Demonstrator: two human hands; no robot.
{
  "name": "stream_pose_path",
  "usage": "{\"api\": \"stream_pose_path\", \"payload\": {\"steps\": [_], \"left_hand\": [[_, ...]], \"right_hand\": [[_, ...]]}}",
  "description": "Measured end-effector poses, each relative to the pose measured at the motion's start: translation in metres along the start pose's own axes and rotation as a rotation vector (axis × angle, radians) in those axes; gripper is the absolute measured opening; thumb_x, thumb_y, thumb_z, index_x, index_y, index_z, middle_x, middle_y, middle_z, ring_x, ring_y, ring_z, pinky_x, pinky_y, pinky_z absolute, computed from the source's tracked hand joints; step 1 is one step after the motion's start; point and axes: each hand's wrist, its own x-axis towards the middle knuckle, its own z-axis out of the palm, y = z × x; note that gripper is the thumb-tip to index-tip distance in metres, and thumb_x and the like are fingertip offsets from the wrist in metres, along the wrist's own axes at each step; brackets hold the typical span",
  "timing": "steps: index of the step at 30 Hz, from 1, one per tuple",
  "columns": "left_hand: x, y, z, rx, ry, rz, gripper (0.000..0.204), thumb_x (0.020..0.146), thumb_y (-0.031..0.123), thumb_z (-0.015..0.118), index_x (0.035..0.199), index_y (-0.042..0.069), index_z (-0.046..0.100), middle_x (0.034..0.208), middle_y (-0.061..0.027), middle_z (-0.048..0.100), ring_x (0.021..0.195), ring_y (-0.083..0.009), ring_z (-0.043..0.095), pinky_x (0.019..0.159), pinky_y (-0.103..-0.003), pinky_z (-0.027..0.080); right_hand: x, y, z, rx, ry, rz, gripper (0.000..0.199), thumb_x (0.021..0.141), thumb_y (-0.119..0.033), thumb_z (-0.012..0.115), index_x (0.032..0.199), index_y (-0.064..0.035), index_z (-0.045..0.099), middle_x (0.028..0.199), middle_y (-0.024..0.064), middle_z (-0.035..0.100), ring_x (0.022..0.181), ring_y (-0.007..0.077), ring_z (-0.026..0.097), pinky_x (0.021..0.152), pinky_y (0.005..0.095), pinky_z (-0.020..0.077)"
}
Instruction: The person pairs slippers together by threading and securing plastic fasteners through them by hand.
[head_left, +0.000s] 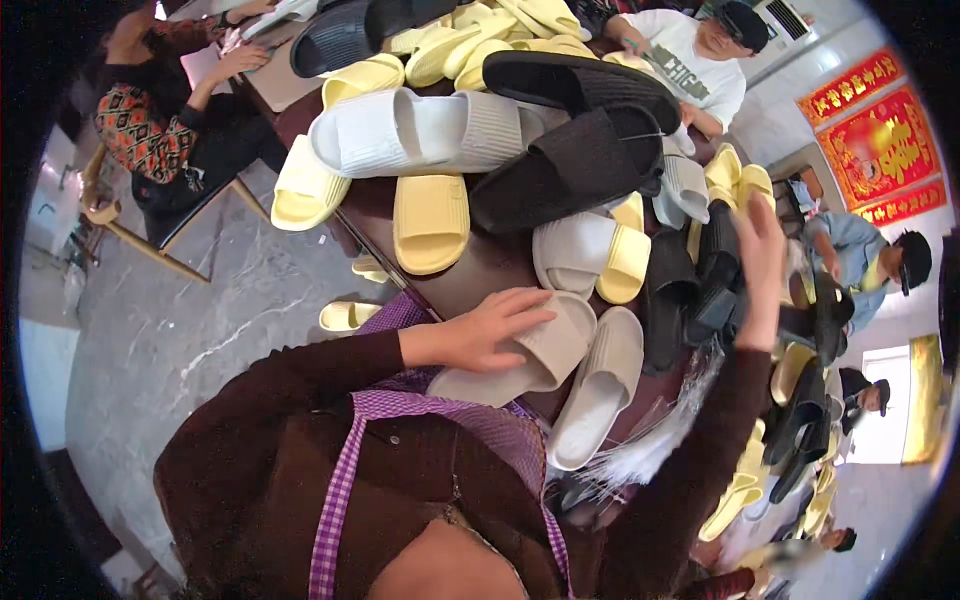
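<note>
My left hand point(490, 328) lies on a beige slipper point(562, 340) at the near table edge, its fingers stretched over the strap and the thumb near the strap opening. A second beige slipper point(598, 390) lies to the right of it, toe pointing away. My right hand point(762, 250) is raised at the right, fingers extended, with nothing visible in it. Black slippers point(716, 270) are beside its left side, and yellow slippers point(724, 172) show just beyond. A bundle of thin white strands point(655, 435) lies by my right forearm.
A heap of grey slippers point(365, 135), black slippers point(570, 165) and yellow slippers point(430, 225) covers much of the dark table point(480, 268). Another yellow slipper point(350, 316) is at lower left. People sit or stand around. A wooden chair point(190, 240) stands at left.
</note>
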Motion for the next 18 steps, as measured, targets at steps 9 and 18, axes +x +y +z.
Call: {"api": "stream_pose_path", "payload": {"steps": [9,18], "left_hand": [[-0.003,-0.004,-0.001,-0.037,-0.022,-0.035,0.073,0.069,0.011,0.063,0.135,0.004,0.034,0.141,-0.0228,0.029,0.129,-0.0401,0.031,0.107,-0.045,0.026],[-0.001,0.001,-0.003,-0.079,-0.02,-0.075,0.067,0.069,0.008,0.059,0.132,0.002,0.039,0.14,-0.0197,0.035,0.13,-0.0356,0.033,0.107,-0.041,0.026]], "right_hand": [[0.069,-0.089,0.123,0.585,-0.276,0.136,0.063,0.072,-0.027,0.074,0.122,0.0032,0.051,0.109,0.0108,0.062,0.095,0.0166,0.059,0.077,0.0281,0.0476],[-0.029,-0.08,0.01,0.386,0.335,0.205,0.062,0.069,-0.024,0.077,0.115,0.0097,0.052,0.107,0.0145,0.062,0.091,0.0191,0.06,0.081,0.03,0.0482]]}}
